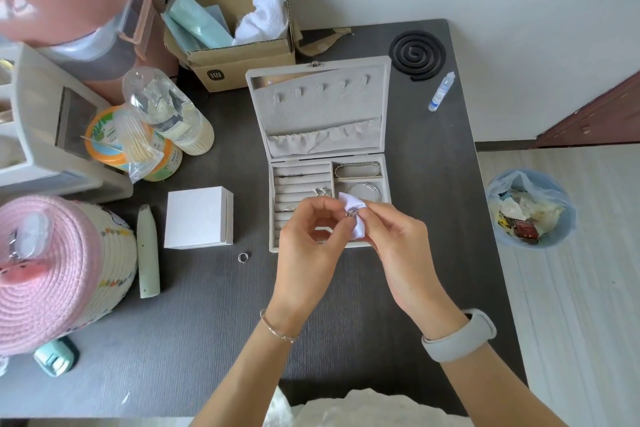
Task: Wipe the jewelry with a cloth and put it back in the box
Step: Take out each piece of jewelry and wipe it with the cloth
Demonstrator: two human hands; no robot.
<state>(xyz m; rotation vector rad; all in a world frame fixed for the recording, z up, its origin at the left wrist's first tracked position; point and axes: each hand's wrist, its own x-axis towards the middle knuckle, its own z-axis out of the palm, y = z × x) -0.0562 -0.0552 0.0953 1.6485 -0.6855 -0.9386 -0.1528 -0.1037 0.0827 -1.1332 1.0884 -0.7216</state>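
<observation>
A: Where's the piece being wiped?

B: Above the near edge of the jewelry box [320, 135], pinched between both hands. Small silver ring [351, 212], by the look of it, though half swallowed by cloth, so hard to be certain.

A: And the hands?

B: Left hand [308, 246] curled, thumb and fingertips closed on the ring's bare side. Right hand [398, 243] likewise curled, pinching the white cloth [355, 218] round the ring's other side. Neither open.

A: Handling?

B: Tiny, light, hard and slick. Easy to flick out of a loose pinch, probably bouncing off the box's front wall onto the dark table [214, 340]. Best held by the band's edges on the left, leaving the face free for rubbing. Cloth soft and limp, bunching readily, so worth folding over a fingertip for pressure.

A: Anything else lying about?

B: Second ring [243, 257] loose on the table, left of the box's near corner, just apart from it. Inside the box, bangles [367, 191] in the right-hand compartment, a bracelet [356, 169] in the one behind, more small pieces on the ring rolls [301, 184] at left.

A: Return spot?

B: Likely one of those roll slots, pressed in gently.
</observation>
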